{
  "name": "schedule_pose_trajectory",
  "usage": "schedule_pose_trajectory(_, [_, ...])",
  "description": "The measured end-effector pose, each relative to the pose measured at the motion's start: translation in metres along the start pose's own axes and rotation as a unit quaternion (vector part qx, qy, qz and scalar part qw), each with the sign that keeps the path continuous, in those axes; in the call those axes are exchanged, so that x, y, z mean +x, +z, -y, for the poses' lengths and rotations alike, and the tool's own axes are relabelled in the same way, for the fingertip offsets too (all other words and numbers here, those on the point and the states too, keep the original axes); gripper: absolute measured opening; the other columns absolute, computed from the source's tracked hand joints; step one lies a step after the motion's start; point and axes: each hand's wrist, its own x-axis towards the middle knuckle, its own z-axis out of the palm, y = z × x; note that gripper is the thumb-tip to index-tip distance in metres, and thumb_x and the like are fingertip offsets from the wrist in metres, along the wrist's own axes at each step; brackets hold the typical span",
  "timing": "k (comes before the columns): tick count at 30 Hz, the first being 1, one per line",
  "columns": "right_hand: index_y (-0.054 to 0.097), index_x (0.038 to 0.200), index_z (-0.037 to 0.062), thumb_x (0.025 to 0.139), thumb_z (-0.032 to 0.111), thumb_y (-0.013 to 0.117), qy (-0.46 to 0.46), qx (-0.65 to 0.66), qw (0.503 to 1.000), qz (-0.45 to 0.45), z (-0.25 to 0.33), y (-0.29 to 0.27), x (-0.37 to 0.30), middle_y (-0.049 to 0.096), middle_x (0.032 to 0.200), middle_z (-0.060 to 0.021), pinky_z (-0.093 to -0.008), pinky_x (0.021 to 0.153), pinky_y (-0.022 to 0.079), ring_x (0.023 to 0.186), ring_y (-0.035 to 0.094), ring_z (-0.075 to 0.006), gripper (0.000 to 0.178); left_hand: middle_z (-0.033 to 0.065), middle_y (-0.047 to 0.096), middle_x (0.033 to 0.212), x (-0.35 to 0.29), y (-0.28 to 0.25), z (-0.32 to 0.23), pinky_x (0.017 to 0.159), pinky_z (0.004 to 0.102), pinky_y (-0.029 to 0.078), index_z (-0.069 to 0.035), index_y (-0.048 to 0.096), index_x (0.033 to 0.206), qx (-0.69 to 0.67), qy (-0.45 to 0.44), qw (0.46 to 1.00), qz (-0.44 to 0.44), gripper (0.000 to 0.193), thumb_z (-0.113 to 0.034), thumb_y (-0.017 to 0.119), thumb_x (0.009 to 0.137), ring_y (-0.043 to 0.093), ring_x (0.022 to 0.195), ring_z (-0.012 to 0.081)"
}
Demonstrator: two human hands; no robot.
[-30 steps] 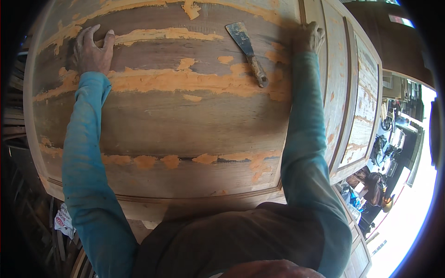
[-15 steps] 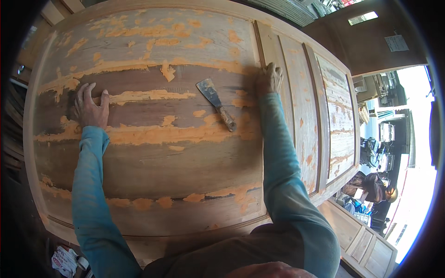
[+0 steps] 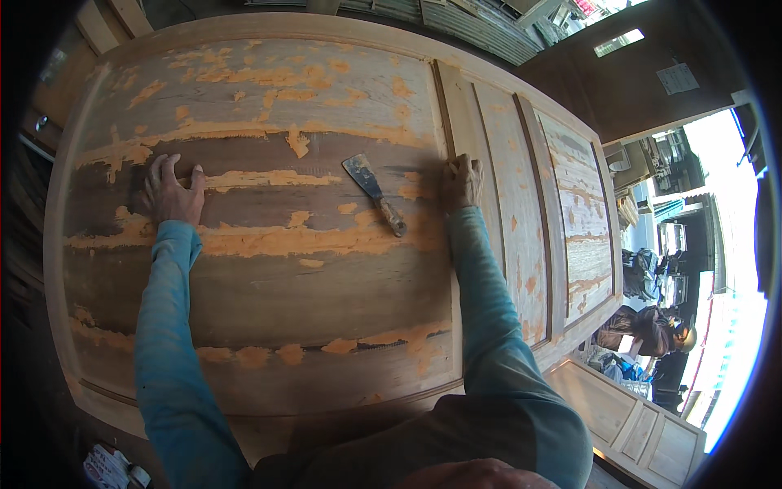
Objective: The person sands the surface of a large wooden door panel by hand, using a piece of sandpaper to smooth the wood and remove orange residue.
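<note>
A large wooden door (image 3: 269, 297) with patches of orange filler lies flat before me. My left hand (image 3: 174, 191) rests on its big left panel, fingers spread and holding nothing visible. Bent fingers close my right hand (image 3: 464, 181) at the inner edge of that panel, beside the raised moulding (image 3: 445, 106). Whatever may be in its grip is hidden. Between the hands, a putty knife (image 3: 374, 194) lies on the panel, its stained blade pointing away and to the left; neither hand touches it.
Another panelled door (image 3: 607, 403) lies at the lower right. A brown board (image 3: 619, 77) with a paper sheet stands at the far right. A person (image 3: 648, 330) is in the background on the right. Corrugated sheets (image 3: 407, 28) lie beyond the far edge.
My right hand has slid nearer to me along the panel edge. My left hand stays on about the same spot of the panel, and the putty knife has not moved on the door.
</note>
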Motion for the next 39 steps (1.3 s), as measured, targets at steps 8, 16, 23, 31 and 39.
schedule_pose_trajectory(8, [0.060,0.095,0.0053,0.085,0.020,0.069,0.042,-0.024,0.999,-0.021,0.000,0.011,0.017,0.062,0.096,-0.0199,-0.0502,0.086,0.047,0.098,0.056,-0.0393,0.020,0.0051,0.047,0.143,-0.002,-0.003,0.000,0.111,0.0526,0.033,-0.019,0.057,0.129,-0.004,-0.001,1.000,-0.003,0.047,-0.042,0.066,0.089,0.041,0.136,0.0292])
schedule_pose_trajectory(16, [0.063,0.105,0.0073,0.086,0.024,0.067,0.110,-0.050,0.993,0.013,0.011,0.064,0.137,0.060,0.107,-0.0242,-0.0491,0.094,0.047,0.107,0.056,-0.0437,0.026,0.0048,0.048,0.144,0.000,-0.001,-0.001,0.110,0.0525,0.033,-0.020,0.058,0.128,-0.010,0.006,1.000,-0.001,0.044,-0.044,0.063,0.091,0.043,0.135,0.0297])
schedule_pose_trajectory(23, [0.062,0.101,0.0094,0.085,0.021,0.066,0.042,-0.016,0.998,0.032,0.009,0.010,0.039,0.059,0.104,-0.0235,-0.0517,0.088,0.046,0.100,0.055,-0.0430,0.021,0.0037,0.048,0.142,-0.001,-0.009,-0.004,0.111,0.0549,0.033,-0.019,0.058,0.127,-0.006,-0.014,1.000,0.009,0.046,-0.042,0.066,0.089,0.043,0.135,0.0287])
schedule_pose_trajectory(31, [0.062,0.102,0.0065,0.086,0.018,0.064,-0.021,-0.054,0.998,0.014,0.022,-0.043,-0.044,0.060,0.098,-0.0211,-0.0525,0.087,0.044,0.098,0.055,-0.0410,0.020,0.0036,0.047,0.143,0.000,-0.003,-0.006,0.112,0.0565,0.032,-0.019,0.058,0.128,-0.018,-0.012,1.000,0.006,0.048,-0.043,0.066,0.088,0.043,0.135,0.0296])
schedule_pose_trajectory(39, [0.061,0.097,0.0066,0.086,0.019,0.065,-0.017,-0.010,1.000,-0.017,0.001,-0.020,-0.026,0.058,0.099,-0.0203,-0.0517,0.086,0.045,0.097,0.055,-0.0402,0.017,0.0037,0.046,0.144,0.001,0.002,-0.001,0.114,0.0556,0.030,-0.020,0.058,0.130,-0.005,-0.010,1.000,0.007,0.051,-0.048,0.063,0.088,0.040,0.136,0.0288])
